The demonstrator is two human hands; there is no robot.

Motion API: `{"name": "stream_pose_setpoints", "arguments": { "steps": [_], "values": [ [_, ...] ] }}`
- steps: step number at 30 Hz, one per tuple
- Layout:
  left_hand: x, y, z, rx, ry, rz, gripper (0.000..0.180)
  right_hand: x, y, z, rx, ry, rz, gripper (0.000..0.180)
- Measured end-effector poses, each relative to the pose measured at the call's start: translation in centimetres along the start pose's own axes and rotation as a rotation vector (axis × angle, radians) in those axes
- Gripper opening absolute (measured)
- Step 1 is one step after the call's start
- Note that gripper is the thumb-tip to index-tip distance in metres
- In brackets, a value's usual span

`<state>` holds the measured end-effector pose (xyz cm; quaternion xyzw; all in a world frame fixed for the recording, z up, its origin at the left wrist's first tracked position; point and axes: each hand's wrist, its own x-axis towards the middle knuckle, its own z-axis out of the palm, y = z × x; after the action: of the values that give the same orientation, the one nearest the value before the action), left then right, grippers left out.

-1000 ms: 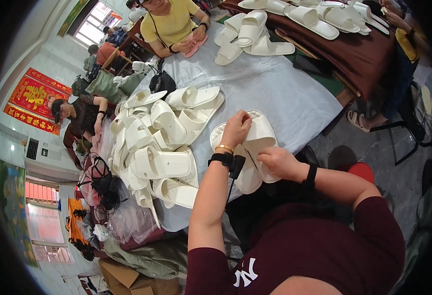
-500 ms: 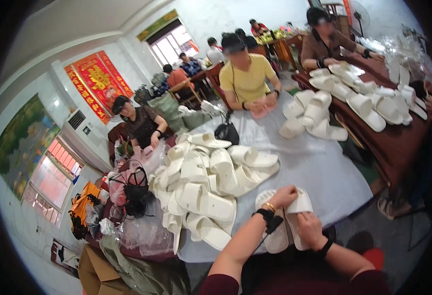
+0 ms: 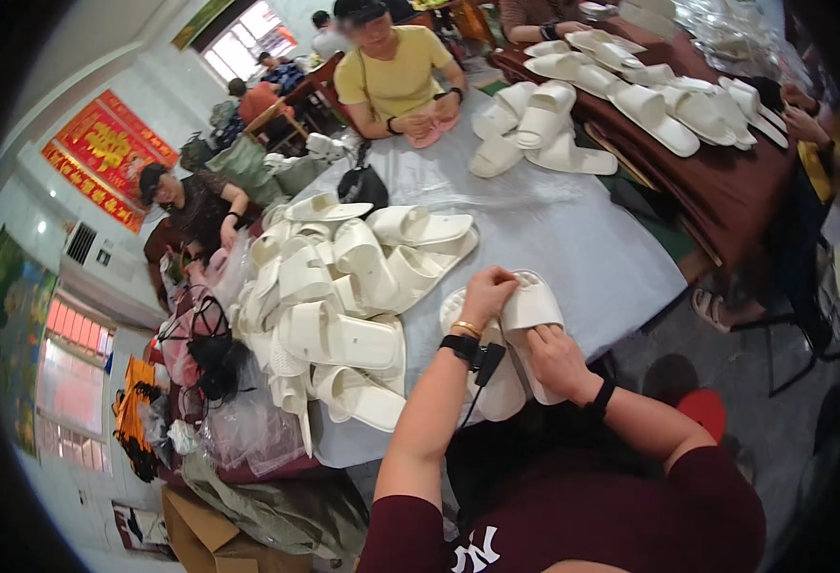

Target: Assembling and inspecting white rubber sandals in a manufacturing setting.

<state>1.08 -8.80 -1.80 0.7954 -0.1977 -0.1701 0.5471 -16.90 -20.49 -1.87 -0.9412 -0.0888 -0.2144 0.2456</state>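
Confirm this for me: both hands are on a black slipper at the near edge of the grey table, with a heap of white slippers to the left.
One detail is wrong: the slipper is white, not black, as the head view shows. The rest stands: the left hand and right hand are both on it at the near edge of the grey table, with the heap of white slippers to the left.

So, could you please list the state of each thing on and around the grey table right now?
White slipper: held at the near table edge, strap up.
Left hand: closed on the slipper's strap.
Right hand: gripping the slipper from below.
Second slipper: lying under the hands.
Slipper pile: heaped loosely on the grey table.
Far slippers: small stacked cluster.
Black bag: resting on the table.
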Motion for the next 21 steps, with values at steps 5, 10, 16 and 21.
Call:
{"name": "stream_pose_setpoints", "arguments": {
  "steps": [5,10,16,21],
  "values": [
    [-1.0,0.5,0.5,-0.158,0.058,-0.022,0.009,-0.5,-0.3,-1.1,0.112,0.058,-0.011,0.026],
    [-2.7,0.7,0.0,-0.324,0.235,0.087,0.009,0.1,0.3,-2.0,0.361,0.178,0.083,0.018],
    [-3.7,0.7,-0.1,-0.43,0.264,0.089,0.008,6.9,1.7,-0.2,0.443,0.377,0.063,0.022],
    [-3.5,0.2,-0.1,-0.456,0.272,0.099,0.007,9.9,2.1,2.2,0.597,0.036,0.278,0.025]
  ]
}}
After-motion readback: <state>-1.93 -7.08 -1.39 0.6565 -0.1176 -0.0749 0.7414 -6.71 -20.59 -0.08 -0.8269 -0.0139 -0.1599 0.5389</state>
